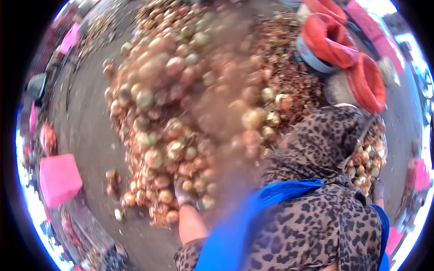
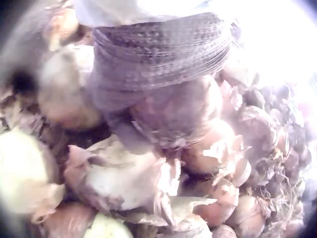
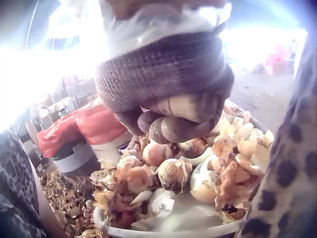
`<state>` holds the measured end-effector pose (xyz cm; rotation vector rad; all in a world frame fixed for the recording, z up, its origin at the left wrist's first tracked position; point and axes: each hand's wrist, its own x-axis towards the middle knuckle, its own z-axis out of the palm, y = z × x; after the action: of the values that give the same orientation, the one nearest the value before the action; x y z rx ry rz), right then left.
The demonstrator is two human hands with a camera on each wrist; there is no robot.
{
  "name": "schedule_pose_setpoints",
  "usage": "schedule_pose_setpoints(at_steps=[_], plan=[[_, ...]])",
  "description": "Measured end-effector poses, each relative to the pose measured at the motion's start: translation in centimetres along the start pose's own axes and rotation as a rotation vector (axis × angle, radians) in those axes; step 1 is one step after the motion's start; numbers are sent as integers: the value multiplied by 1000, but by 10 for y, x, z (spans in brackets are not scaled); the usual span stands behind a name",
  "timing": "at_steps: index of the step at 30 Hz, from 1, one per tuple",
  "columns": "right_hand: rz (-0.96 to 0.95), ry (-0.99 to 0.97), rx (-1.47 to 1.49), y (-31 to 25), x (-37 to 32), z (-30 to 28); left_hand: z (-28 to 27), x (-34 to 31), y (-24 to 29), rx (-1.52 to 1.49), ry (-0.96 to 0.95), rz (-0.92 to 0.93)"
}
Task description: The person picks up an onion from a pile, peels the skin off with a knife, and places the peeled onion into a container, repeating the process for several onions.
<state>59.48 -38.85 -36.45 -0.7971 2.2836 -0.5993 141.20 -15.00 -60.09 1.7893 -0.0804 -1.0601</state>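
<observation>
At the near edge of a large onion pile point(image 1: 153, 158), my gloved left hand point(image 1: 183, 194) reaches down among the bulbs. In the left wrist view its fingers curl round a reddish-brown onion point(image 2: 173, 111), with other onions and a pale, torn-skinned one point(image 2: 124, 176) just below. Out to the right, my gloved right hand point(image 3: 173, 114) is over a bucket point(image 3: 173, 232) filled with onions point(image 3: 173, 173) and loose peels. Its dark-tipped fingers are curled around something smooth and pale tan point(image 3: 183, 106), mostly hidden by the glove; I cannot tell what it is.
Red-lined buckets point(image 1: 325, 40) stand beyond the right arm. A bed of dry onion skins point(image 1: 289, 67) lies between them and the pile. A pink block-shaped object point(image 1: 60, 180) is on the left, and a few loose onions point(image 1: 113, 178) lie on the ground.
</observation>
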Motion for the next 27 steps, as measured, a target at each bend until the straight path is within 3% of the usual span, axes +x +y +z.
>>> schedule_pose_setpoints(at_steps=[1, 2, 6, 8, 9, 10, 13, 14, 15, 16, 17, 19, 20, 21, 22, 23, 25, 26, 27], plan=[[2, 33, -27, -8, -21, 1, 13, -12, 0, -644, 96, -124], [4, 60, -59, -27, -41, 4, 26, -24, 6, -735, 81, -55], [-58, 88, 110, -12, -42, -28, 49, 3, -19, -981, -108, -415], [-41, 124, 205, -22, -58, -41, 108, 16, 43, -864, -360, -229], [-28, 148, 258, -25, -59, -48, 142, 12, 81, -834, -314, -294], [-24, 210, 233, -29, -59, -54, 164, 45, 95, -759, -554, -199], [-58, 314, 348, -41, -84, -79, 281, 54, 199, -885, -1124, -359], [-16, 368, 375, -48, -91, -85, 317, 16, 248, -528, -1156, -112], [-81, 327, 501, -51, -104, -90, 365, -29, 286, -521, -1155, -46], [-119, 268, 572, -46, -105, -100, 394, 0, 302, -385, -1255, 94], [-149, 278, 621, -35, -99, -105, 434, -20, 324, -352, -1293, 166], [-181, 261, 717, -20, -89, -109, 503, -59, 363, -293, -1433, 130], [-182, 240, 771, -12, -86, -111, 537, -96, 379, -180, -1649, 178], [-191, 244, 793, 0, -80, -110, 568, -155, 383, -205, -1619, 42], [-203, 243, 816, 13, -71, -107, 601, -175, 389, -32, -1819, 168], [-221, 239, 834, 18, -67, -108, 619, -225, 386, 46, -1806, 266], [-136, 240, 835, 27, -65, -107, 657, -311, 355, 172, -1709, 774], [-96, 234, 832, 31, -62, -106, 666, -352, 319, 109, -1623, 757], [-79, 249, 802, 36, -58, -104, 677, -371, 292, 274, -1588, 762]])
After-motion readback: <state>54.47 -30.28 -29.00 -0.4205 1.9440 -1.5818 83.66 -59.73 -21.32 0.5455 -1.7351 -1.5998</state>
